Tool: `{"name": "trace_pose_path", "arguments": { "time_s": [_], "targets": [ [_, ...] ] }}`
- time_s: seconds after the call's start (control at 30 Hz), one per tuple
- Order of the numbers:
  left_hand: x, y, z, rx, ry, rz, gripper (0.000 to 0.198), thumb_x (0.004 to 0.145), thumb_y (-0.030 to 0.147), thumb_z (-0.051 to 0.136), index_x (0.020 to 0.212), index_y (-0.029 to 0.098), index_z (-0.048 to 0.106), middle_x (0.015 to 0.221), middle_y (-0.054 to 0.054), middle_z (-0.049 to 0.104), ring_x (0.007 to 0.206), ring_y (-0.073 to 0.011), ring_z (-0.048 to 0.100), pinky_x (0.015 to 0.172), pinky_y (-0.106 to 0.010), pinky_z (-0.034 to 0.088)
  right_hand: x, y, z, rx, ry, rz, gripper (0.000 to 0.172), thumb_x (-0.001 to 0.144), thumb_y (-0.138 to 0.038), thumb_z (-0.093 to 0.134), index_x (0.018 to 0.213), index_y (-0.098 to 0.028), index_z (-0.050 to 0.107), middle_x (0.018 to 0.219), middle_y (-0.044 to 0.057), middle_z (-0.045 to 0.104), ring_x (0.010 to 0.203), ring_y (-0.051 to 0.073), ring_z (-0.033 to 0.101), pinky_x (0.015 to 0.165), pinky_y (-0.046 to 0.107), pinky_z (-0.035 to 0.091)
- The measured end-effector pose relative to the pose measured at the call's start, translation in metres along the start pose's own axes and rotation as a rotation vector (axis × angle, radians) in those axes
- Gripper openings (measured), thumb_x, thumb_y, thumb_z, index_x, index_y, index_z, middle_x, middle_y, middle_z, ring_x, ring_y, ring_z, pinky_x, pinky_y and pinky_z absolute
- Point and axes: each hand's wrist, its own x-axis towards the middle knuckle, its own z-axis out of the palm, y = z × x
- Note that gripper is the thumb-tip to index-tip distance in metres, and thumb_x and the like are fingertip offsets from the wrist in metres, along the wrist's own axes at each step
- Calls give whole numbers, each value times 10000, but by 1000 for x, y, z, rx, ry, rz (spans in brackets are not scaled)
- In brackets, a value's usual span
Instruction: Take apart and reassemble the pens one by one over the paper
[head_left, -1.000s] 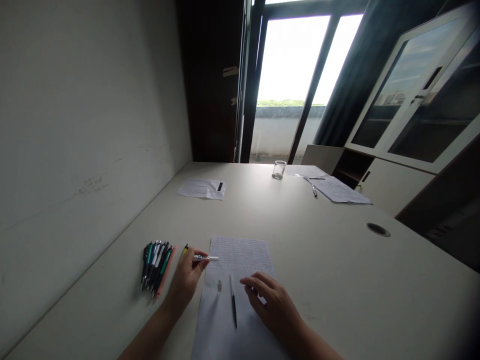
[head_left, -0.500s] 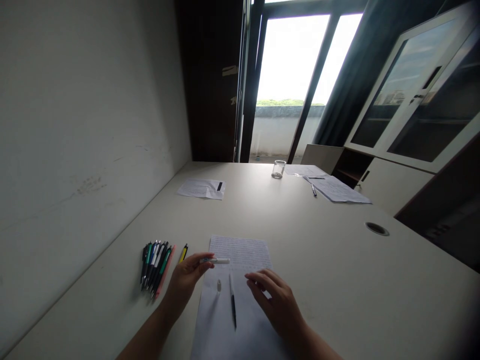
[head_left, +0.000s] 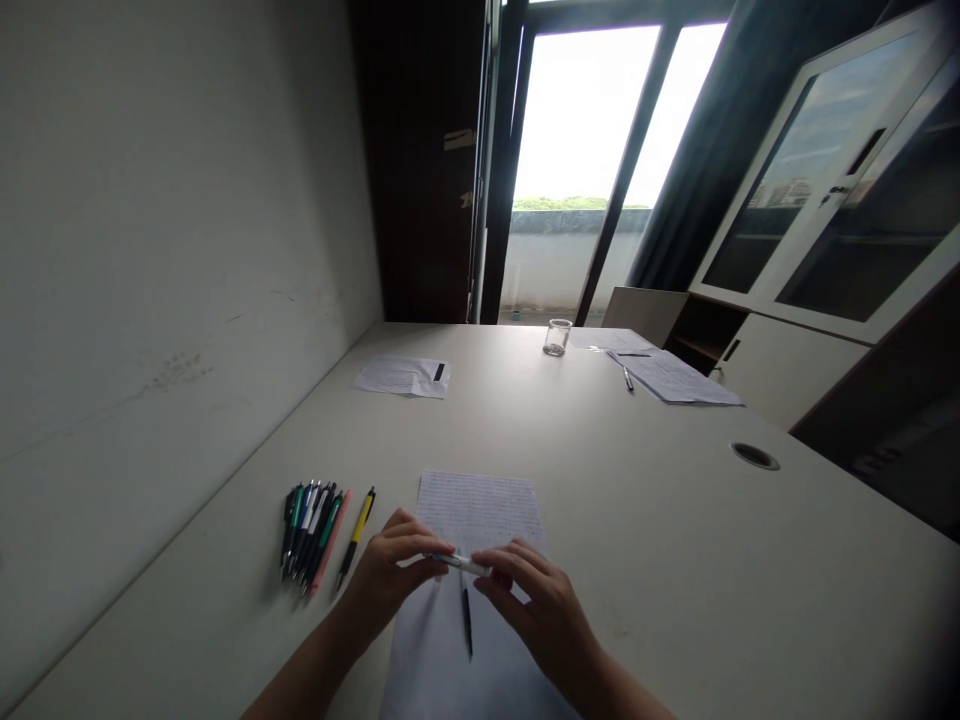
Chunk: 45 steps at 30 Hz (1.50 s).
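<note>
Between my two hands is a slim white pen barrel [head_left: 466, 565], held nearly level above a written sheet of paper [head_left: 480, 500]. My left hand [head_left: 397, 565] pinches its left end between thumb and fingers. At the other end, the fingertips of my right hand [head_left: 529, 585] close on it. Below the barrel, a thin pen or refill with a dark lower half [head_left: 467, 620] lies lengthwise on the sheet, its upper part covered. A small pale piece [head_left: 438, 578] beside it is mostly hidden by my left hand.
Left of my hands lie a bundle of several pens [head_left: 311, 540] and a separate yellow pen [head_left: 358, 535]. Further back are a paper [head_left: 405, 377], a glass jar [head_left: 556, 338], a paper stack [head_left: 682, 378] and a pen [head_left: 628, 380]. A cable hole [head_left: 755, 457] is at right.
My right hand has moved left and down onto the white pen barrel's right end. The left hand has lowered with the barrel, which now tilts slightly, and more of the yellow pen shows.
</note>
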Motion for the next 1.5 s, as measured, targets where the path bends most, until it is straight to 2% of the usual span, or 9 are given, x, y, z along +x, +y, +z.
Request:
{"name": "trace_pose_path", "arguments": {
  "time_s": [0.27, 0.43, 0.57, 0.67, 0.8, 0.9, 1.0, 1.3, 1.5],
  "targets": [
    [1, -1, -4, 98, 67, 4, 162, 878, 376, 730, 968, 257, 793, 852, -71, 752, 860, -242, 614, 786, -385, 539, 2, -5, -6, 9, 90, 26, 95, 945, -192, 604, 999, -210, 681, 772, 34, 692, 649, 154, 637, 621, 263, 553],
    [0, -9, -8, 108, 180, -74, 143, 902, 349, 699, 878, 232, 777, 821, -60, 724, 826, -224, 618, 749, -336, 527, -2, 2, -17, -13, 145, 61, 94, 934, -177, 600, 991, -214, 665, 774, 26, 661, 631, 148, 627, 614, 259, 553],
    [-2, -19, -10, 126, 252, -185, 186, 918, 372, 657, 910, 219, 762, 879, -62, 722, 821, -213, 644, 729, -306, 532, -9, 10, -30, -84, 140, 10, 152, 925, -132, 605, 1039, -219, 655, 789, 27, 644, 632, 149, 619, 600, 263, 549],
    [-3, -24, -10, 177, 223, -240, 221, 944, 376, 599, 979, 220, 751, 943, -68, 731, 887, -226, 676, 762, -320, 548, -17, 15, -41, -172, 64, -72, 220, 920, -101, 608, 1095, -229, 644, 820, 36, 661, 677, 164, 628, 623, 283, 551],
    [-3, -29, -10, 236, 174, -233, 195, 925, 272, 585, 1019, 248, 755, 1019, -68, 735, 975, -251, 670, 849, -389, 544, -27, 14, -49, -323, -146, -172, 234, 936, -88, 591, 1123, -221, 640, 844, 49, 680, 718, 181, 619, 649, 308, 536],
    [-5, -33, -8, 314, 100, -186, 252, 880, 182, 608, 1056, 280, 760, 1088, -60, 735, 1074, -277, 625, 985, -477, 479, -27, 7, -47, -440, -288, -229, 162, 965, -110, 563, 1037, -210, 667, 789, 37, 668, 664, 175, 586, 604, 313, 485],
    [-7, -36, -7, 459, -6, -126, 312, 890, 158, 590, 1137, 279, 735, 1162, -66, 717, 1132, -283, 591, 1017, -505, 462, -25, 2, -40, -515, -372, -268, 160, 991, -134, 537, 942, -210, 669, 764, 27, 654, 651, 171, 566, 592, 322, 437],
    [-8, -33, -7, 589, -87, -107, 318, 888, 135, 599, 1163, 249, 710, 1191, -48, 695, 1151, -251, 564, 1024, -477, 483, -29, 6, -32, -602, -446, -368, 123, 1022, -169, 517, 1053, -164, 636, 809, 25, 638, 713, 173, 555, 624, 317, 399],
    [-9, -33, -6, 599, -97, -115, 312, 897, 150, 588, 1168, 246, 711, 1196, -60, 688, 1144, -257, 571, 1015, -492, 488, -27, 5, -33, -633, -501, -338, 113, 1027, -173, 514, 1001, -173, 624, 816, 22, 632, 728, 171, 556, 646, 313, 394]
  ]
}}
